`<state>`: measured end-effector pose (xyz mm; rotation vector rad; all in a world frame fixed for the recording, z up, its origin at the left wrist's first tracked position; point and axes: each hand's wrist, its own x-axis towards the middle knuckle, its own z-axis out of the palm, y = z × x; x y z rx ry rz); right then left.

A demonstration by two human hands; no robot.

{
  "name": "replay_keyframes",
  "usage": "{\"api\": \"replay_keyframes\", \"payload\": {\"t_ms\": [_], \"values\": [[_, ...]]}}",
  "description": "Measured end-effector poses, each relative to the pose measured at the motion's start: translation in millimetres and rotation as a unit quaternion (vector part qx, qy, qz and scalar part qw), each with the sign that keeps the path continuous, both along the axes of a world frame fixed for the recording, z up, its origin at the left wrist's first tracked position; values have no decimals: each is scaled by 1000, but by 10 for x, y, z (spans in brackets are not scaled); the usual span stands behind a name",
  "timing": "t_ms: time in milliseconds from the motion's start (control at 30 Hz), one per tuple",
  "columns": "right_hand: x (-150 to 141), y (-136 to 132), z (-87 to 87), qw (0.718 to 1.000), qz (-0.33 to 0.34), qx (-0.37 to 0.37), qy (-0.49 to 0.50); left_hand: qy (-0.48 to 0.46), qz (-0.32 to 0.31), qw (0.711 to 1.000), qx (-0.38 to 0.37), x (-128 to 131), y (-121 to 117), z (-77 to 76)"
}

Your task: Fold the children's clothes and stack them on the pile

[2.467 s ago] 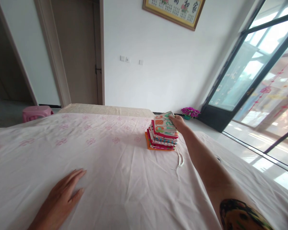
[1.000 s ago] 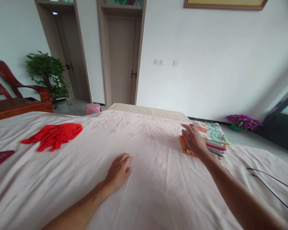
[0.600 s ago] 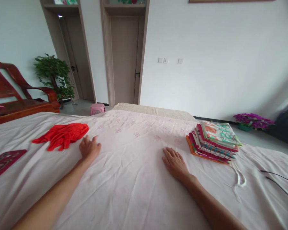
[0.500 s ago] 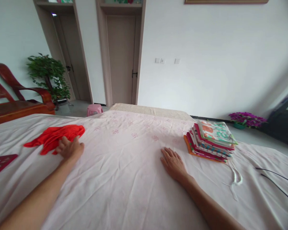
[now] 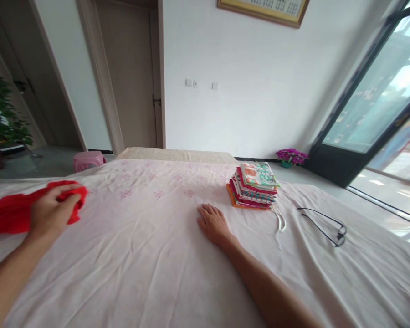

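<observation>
At the left, my left hand (image 5: 53,210) is closed on a crumpled red cloth (image 5: 15,212), which trails off past the left edge of the view. My right hand (image 5: 213,223) lies flat and open on the pale pink-flowered bedsheet (image 5: 146,255), holding nothing. Just beyond it to the right rests a stack of folded patterned cloths (image 5: 254,187), with an orange one at the bottom. White cords (image 5: 279,223) hang out from the stack onto the sheet.
A pair of dark-framed glasses (image 5: 328,228) lies on the sheet at the right. Past the far edge stand a pink plastic stool (image 5: 89,160), purple flowers in a pot (image 5: 290,157) and a closed door (image 5: 130,77). A glass door (image 5: 369,100) is at the far right.
The view has turned to the right, bringing the glasses and glass door in. My left hand has gone from resting on the red cloth to gripping it. My right hand stays flat.
</observation>
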<state>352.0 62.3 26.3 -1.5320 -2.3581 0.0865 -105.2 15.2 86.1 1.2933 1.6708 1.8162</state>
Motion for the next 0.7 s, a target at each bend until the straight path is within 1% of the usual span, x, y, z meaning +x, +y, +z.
{"api": "replay_keyframes", "payload": {"t_ms": [33, 67, 100, 133, 167, 200, 233, 267, 333, 367, 400, 467, 567, 633, 700], "values": [[14, 11, -3, 1000, 2, -3, 6, 53, 13, 998, -28, 319, -56, 86], [31, 25, -8, 1000, 4, -6, 12, 97, -49, 992, -56, 629, -125, 152], [49, 40, -15, 1000, 4, -10, 19, 127, -150, 978, -74, 912, -199, 191], [67, 55, -22, 1000, 5, -13, 27, 144, -237, 957, -82, 1155, -267, 199], [84, 69, -29, 999, 5, -14, 36, 150, -298, 939, -88, 1347, -321, 178], [99, 81, -37, 999, 6, -15, 46, 160, -323, 928, -97, 1484, -355, 129], [111, 90, -43, 998, 8, -14, 55, 174, -320, 926, -104, 1564, -367, 58], [119, 97, -49, 998, 10, -12, 66, 186, -294, 931, -109, 1593, -358, -28], [126, 104, -53, 996, 19, -7, 84, 211, -227, 943, -124, 1535, -297, -211], [125, 104, -51, 995, 26, -6, 92, 227, -205, 943, -133, 1472, -260, -294], [124, 103, -46, 994, 35, -4, 100, 247, -197, 938, -141, 1401, -229, -365], [121, 94, -24, 991, 46, 0, 123, 300, -212, 917, -157, 1273, -203, -467], [134, 44, 36, 983, 45, 20, 175, 372, -246, 881, -158, 1178, -246, -552], [154, -22, 89, 976, 59, 36, 205, 394, -247, 874, -140, 1174, -285, -605], [172, -110, 147, 970, 105, 36, 215, 392, -222, 885, -119, 1192, -304, -666]]}}
